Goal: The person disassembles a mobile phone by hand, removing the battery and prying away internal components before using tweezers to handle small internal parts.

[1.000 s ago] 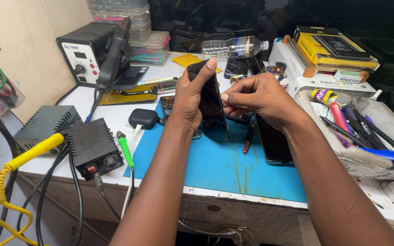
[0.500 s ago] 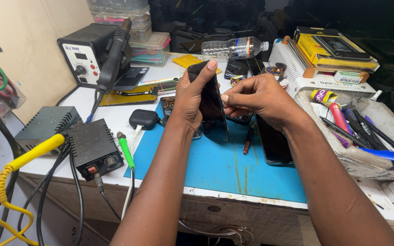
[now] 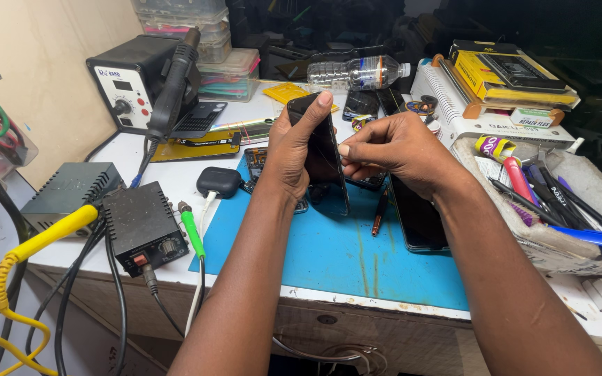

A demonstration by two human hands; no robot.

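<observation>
**Dark phone held upright above the blue mat**

At the centre of the frame the left hand (image 3: 294, 157) gripped a black phone (image 3: 325, 157), fingers curled around its edge and the thumb over its top end. The phone stood nearly upright, its glossy dark face turned right, its lower end just above the blue mat (image 3: 343, 254). The right hand (image 3: 395, 150) pressed pinched fingertips against the phone's right edge; whether they held anything small could not be told.

At upper right lay a flat yellow box (image 3: 503, 73) on a white spiral-bound device (image 3: 454, 115). A clear plastic bottle (image 3: 357, 72) lay on its side at upper centre. A small yellow packet (image 3: 286, 92) sat left of it.
</observation>
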